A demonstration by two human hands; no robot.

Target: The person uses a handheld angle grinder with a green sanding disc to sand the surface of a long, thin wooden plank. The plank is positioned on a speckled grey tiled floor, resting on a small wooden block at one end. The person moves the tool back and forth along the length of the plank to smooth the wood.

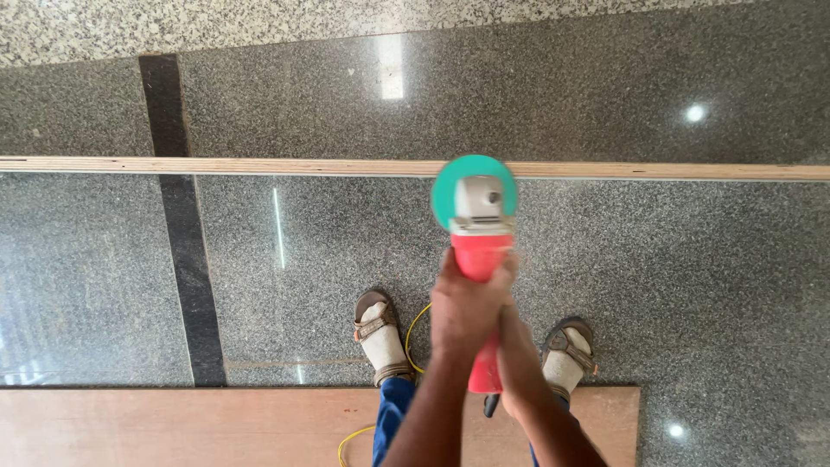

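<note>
Floor: polished grey granite floor (674, 285) is reflecting lights.
Hands: left hand (467, 303) and right hand (516, 350) are gripping together, clamped on the red angle grinder (481, 259).
Disc: green disc (474, 186) is meeting the wooden strip (216, 166).
Surroundings: plywood board (173, 428) and yellow cable (415, 329) are lying by sandalled feet (380, 337).
</note>
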